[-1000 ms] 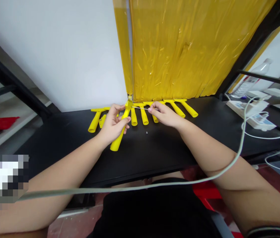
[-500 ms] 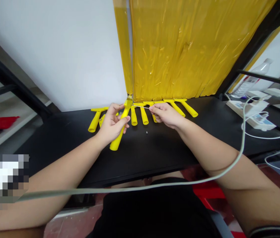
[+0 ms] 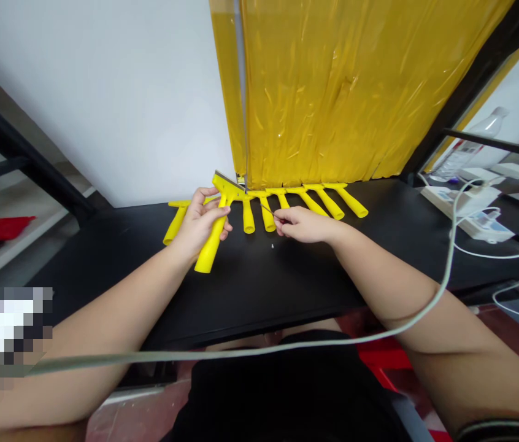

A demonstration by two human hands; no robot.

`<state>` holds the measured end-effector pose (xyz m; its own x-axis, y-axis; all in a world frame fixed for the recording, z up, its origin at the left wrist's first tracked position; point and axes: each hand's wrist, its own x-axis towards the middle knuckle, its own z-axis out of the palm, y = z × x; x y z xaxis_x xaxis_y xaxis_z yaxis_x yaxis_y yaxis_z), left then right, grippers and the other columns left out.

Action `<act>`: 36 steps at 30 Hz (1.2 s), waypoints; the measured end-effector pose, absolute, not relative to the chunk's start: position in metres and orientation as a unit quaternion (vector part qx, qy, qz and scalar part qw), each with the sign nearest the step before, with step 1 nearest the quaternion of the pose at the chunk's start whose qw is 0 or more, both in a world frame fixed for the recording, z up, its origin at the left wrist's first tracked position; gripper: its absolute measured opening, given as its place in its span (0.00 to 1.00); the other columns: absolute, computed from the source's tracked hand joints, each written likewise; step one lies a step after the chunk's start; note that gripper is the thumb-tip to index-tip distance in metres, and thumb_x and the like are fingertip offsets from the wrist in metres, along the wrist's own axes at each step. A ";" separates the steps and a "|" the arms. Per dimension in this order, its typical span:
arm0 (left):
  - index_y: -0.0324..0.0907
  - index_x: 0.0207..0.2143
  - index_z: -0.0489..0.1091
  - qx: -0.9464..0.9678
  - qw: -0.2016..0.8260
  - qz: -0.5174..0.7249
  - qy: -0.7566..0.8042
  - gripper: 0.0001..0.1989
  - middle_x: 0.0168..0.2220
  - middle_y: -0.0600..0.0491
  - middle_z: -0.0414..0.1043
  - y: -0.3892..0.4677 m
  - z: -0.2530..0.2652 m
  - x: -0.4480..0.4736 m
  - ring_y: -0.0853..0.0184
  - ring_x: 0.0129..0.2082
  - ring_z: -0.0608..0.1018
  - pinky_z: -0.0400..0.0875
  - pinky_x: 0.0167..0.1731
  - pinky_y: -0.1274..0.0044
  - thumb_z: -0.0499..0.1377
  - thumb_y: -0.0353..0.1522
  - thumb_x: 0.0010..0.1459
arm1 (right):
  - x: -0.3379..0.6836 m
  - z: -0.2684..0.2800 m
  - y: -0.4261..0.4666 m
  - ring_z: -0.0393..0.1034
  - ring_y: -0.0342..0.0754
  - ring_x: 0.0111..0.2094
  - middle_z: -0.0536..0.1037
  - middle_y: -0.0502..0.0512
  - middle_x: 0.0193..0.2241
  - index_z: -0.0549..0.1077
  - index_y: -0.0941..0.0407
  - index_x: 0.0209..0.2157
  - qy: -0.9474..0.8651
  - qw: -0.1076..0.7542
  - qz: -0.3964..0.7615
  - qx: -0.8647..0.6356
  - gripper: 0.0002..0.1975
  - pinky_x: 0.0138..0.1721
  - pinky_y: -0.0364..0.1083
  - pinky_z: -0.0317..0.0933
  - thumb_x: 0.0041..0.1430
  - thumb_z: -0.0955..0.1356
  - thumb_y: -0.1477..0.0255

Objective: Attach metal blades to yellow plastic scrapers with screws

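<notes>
My left hand (image 3: 199, 224) is wrapped round the handle of a yellow scraper (image 3: 210, 250). Its wide head with a thin edge strip points up and away, tilted down to the right. In my right hand (image 3: 303, 224) a thin metal rod (image 3: 269, 210) is pinched, its tip slanting up and left towards the head. Whatever grip the rod has is hidden by the fingers. Behind my hands, several similar yellow scrapers (image 3: 249, 216) lie in a row along the back of the black table (image 3: 250, 294). A tiny screw (image 3: 272, 246) lies on the tabletop before them.
A pale cable (image 3: 259, 350) hangs across the view in front of my forearms. White boxes (image 3: 475, 215) with wires and a clear plastic bottle (image 3: 471, 144) stand at the right. A white panel (image 3: 149, 104) and a yellow-wrapped panel (image 3: 333, 92) rise behind the table.
The scraper in my left hand has turned, so its head now shows broadside, and it has shifted slightly left. My right hand has lowered a little, tilting the rod, which is now farther from the head.
</notes>
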<state>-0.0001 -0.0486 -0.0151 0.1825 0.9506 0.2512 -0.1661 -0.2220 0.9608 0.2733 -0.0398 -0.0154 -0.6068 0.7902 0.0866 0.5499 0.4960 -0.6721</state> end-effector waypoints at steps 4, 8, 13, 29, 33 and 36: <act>0.48 0.51 0.59 0.548 0.542 0.526 0.360 0.28 0.29 0.61 0.74 -0.043 -0.017 -0.004 0.70 0.18 0.77 0.66 0.14 0.82 0.69 0.31 0.53 | 0.270 -0.019 -0.042 0.71 0.45 0.31 0.80 0.50 0.31 0.79 0.55 0.37 -0.867 0.152 0.291 -0.376 0.08 0.37 0.44 0.63 0.53 0.72 0.78; 0.47 0.51 0.60 0.531 0.557 0.525 0.363 0.29 0.31 0.59 0.74 -0.040 -0.020 -0.002 0.69 0.19 0.78 0.63 0.13 0.83 0.70 0.32 0.51 | 0.260 -0.023 -0.043 0.74 0.46 0.32 0.82 0.51 0.29 0.81 0.56 0.31 -0.884 0.121 0.274 -0.360 0.07 0.39 0.45 0.64 0.54 0.71 0.81; 0.45 0.52 0.62 0.504 0.590 0.512 0.370 0.29 0.29 0.56 0.74 -0.038 -0.020 -0.002 0.69 0.19 0.77 0.61 0.12 0.84 0.70 0.30 0.50 | 0.263 -0.018 -0.044 0.73 0.46 0.32 0.82 0.51 0.30 0.81 0.55 0.31 -0.898 0.122 0.287 -0.309 0.06 0.38 0.45 0.63 0.58 0.71 0.79; 0.46 0.57 0.60 0.579 0.702 0.248 0.333 0.29 0.22 0.56 0.75 -0.069 -0.017 0.017 0.68 0.14 0.73 0.59 0.12 0.83 0.69 0.38 0.58 | 0.260 -0.023 -0.031 0.66 0.50 0.39 0.71 0.53 0.35 0.81 0.54 0.38 -0.790 0.425 0.356 -0.261 0.12 0.42 0.50 0.64 0.59 0.77 0.60; 0.46 0.59 0.58 0.589 0.694 0.245 0.334 0.30 0.22 0.58 0.74 -0.069 -0.017 0.016 0.68 0.14 0.73 0.61 0.13 0.83 0.67 0.37 0.60 | 0.260 -0.025 -0.029 0.66 0.49 0.38 0.71 0.53 0.35 0.81 0.55 0.37 -0.787 0.419 0.385 -0.241 0.12 0.42 0.50 0.64 0.58 0.77 0.61; 0.46 0.59 0.59 0.597 0.687 0.247 0.333 0.30 0.25 0.57 0.75 -0.068 -0.019 0.016 0.67 0.16 0.75 0.64 0.14 0.82 0.69 0.38 0.59 | 0.258 -0.025 -0.031 0.66 0.48 0.37 0.70 0.52 0.35 0.78 0.55 0.37 -0.772 0.418 0.413 -0.242 0.12 0.43 0.50 0.63 0.58 0.77 0.63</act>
<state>0.0162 -0.0682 -0.0192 0.6565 0.7367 -0.1623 0.0580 0.1652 0.9846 0.2580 -0.0310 -0.0252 -0.5338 0.7188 0.4454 0.0278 0.5413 -0.8403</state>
